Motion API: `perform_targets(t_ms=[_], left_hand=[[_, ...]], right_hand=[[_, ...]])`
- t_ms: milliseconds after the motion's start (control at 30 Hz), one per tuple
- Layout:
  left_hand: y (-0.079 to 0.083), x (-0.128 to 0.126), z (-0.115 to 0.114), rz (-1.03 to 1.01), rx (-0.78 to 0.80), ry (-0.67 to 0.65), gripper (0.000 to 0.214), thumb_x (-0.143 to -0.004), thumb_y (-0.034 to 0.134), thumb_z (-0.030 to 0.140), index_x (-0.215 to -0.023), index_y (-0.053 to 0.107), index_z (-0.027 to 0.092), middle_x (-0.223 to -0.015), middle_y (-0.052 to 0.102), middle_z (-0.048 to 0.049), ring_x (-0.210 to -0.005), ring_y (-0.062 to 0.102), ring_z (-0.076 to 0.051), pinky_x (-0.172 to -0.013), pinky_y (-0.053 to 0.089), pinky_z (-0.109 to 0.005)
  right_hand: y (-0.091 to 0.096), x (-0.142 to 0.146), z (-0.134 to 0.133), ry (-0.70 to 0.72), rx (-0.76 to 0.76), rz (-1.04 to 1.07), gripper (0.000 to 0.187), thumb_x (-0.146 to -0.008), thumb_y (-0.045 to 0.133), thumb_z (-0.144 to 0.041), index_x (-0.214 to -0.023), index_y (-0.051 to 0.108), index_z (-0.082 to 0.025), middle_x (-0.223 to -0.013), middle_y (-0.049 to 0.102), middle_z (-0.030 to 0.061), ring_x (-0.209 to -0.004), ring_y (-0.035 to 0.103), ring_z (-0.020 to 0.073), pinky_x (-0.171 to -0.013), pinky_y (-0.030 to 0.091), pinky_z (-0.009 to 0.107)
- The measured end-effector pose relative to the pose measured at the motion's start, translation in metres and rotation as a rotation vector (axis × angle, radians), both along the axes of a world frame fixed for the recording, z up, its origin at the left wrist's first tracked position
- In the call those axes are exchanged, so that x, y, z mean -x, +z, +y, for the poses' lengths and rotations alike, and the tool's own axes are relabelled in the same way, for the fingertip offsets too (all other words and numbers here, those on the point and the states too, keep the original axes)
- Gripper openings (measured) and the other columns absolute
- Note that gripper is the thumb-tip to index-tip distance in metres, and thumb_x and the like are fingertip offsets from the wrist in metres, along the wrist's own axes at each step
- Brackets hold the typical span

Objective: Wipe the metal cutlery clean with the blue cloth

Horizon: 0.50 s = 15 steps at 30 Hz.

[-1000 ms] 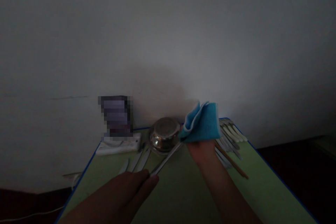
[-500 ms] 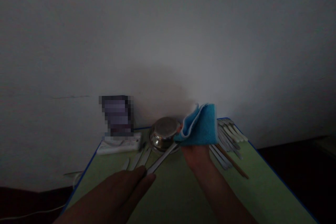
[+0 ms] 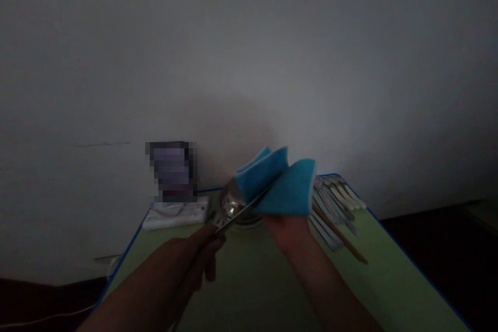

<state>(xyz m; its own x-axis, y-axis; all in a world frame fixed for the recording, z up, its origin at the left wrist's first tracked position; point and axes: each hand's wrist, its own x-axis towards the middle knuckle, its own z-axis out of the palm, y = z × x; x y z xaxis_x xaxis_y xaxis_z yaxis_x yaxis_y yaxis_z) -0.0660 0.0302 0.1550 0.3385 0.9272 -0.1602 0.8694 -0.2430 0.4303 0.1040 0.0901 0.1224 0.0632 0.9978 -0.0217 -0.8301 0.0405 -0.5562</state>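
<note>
My left hand (image 3: 194, 254) is closed around a long, thin metal table knife (image 3: 239, 218). One end of it sticks out below my fist, and the other runs up into a fold of a blue cloth (image 3: 290, 189) with pale edges. From underneath, my right hand (image 3: 288, 231) grips this cloth, its fingers mostly hidden by the fabric. The cloth's two flaps stand open around the knife. Behind the knife and cloth, partly covered, is a shiny upturned steel bowl (image 3: 230, 202).
On the green table (image 3: 249, 280), forks (image 3: 342, 192) with pale handles, other metal cutlery (image 3: 324, 231) and brown chopsticks (image 3: 342, 238) lie to the right. A white box-like object (image 3: 177, 215) and a blurred-out dark upright item (image 3: 173, 171) stand at back left, against the wall (image 3: 249, 52).
My left hand has turned the knife so it shows edge-on, its near end now visible below the fist. The cloth has shifted left and its flaps have spread around the knife.
</note>
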Motion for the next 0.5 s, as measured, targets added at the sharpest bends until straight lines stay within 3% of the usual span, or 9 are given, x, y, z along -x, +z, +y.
perform_targets(t_ms=[67,167,233,300,400,500], left_hand=[[0.001,-0.001,0.003,-0.014,0.002,0.028,0.038,-0.085,0.028,0.033,-0.092,0.063,0.021,-0.070,0.072,-0.0041,-0.059,0.067,-0.020,-0.059,0.054,-0.030],[-0.003,0.000,0.005,-0.083,0.009,0.064,0.039,-0.082,0.032,0.029,-0.107,0.061,0.022,-0.106,0.071,-0.0066,-0.091,0.067,-0.023,-0.085,0.051,-0.037],[-0.005,-0.001,0.005,-0.105,0.006,0.082,0.042,-0.082,0.034,0.028,-0.114,0.060,0.024,-0.123,0.062,-0.0052,-0.108,0.060,-0.024,-0.097,0.043,-0.040],[-0.005,-0.003,0.003,-0.087,0.006,0.107,0.043,-0.084,0.034,0.032,-0.119,0.058,0.023,-0.124,0.061,-0.0060,-0.109,0.059,-0.026,-0.098,0.042,-0.043],[-0.004,-0.004,-0.002,-0.135,-0.036,0.080,0.043,-0.089,0.033,0.041,-0.124,0.054,0.027,-0.124,0.061,-0.0036,-0.111,0.058,-0.025,-0.099,0.041,-0.043],[-0.002,-0.001,-0.008,-0.216,-0.065,0.016,0.041,-0.090,0.038,0.040,-0.130,0.046,0.034,-0.130,0.056,0.0024,-0.116,0.054,-0.021,-0.100,0.040,-0.036]], right_hand=[[0.004,-0.009,0.006,0.021,0.056,0.103,0.046,-0.080,0.041,-0.061,-0.103,0.063,-0.027,-0.104,0.069,0.0000,-0.098,0.061,0.0181,-0.084,0.050,0.035],[0.015,-0.018,0.011,0.010,0.073,0.200,0.049,-0.086,0.030,-0.059,-0.106,0.062,-0.028,-0.102,0.069,-0.0002,-0.095,0.063,0.0168,-0.082,0.051,0.035],[0.021,-0.019,0.013,-0.005,0.095,0.226,0.044,-0.087,0.033,-0.055,-0.106,0.062,-0.029,-0.101,0.069,-0.0014,-0.092,0.063,0.0151,-0.081,0.052,0.033],[0.024,-0.018,0.014,-0.020,0.108,0.234,0.032,-0.087,0.042,-0.048,-0.103,0.062,-0.029,-0.098,0.069,-0.0037,-0.086,0.064,0.0123,-0.077,0.052,0.029],[0.022,-0.020,0.014,0.016,0.073,0.247,0.022,-0.085,0.049,-0.044,-0.091,0.064,-0.028,-0.076,0.068,-0.0065,-0.059,0.059,0.0087,-0.055,0.050,0.022],[0.018,-0.026,0.014,0.015,0.043,0.270,0.033,-0.087,0.043,-0.047,-0.071,0.061,-0.023,-0.048,0.052,-0.0073,-0.040,0.044,0.0076,-0.040,0.038,0.019]])
